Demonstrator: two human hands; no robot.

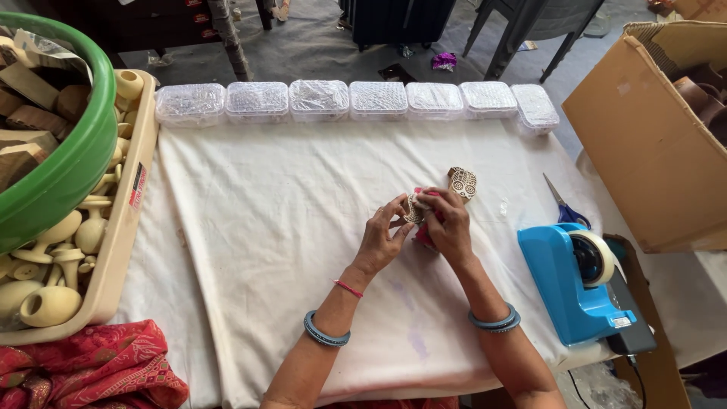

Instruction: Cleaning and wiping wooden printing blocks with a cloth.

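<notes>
Pinching a small carved block [413, 209] between my left hand [382, 238] and right hand [448, 227], pink cloth [424, 236] under my right palm; it seems light, stiff, best gripped by its edges

The fingers [397, 216] cover most of a small carved piece [413, 210] and a pink thing [424, 235], too hidden to identify. The green tub [72, 163], cardboard box [644, 144] and red cloth [91, 367] run off-frame.
</notes>
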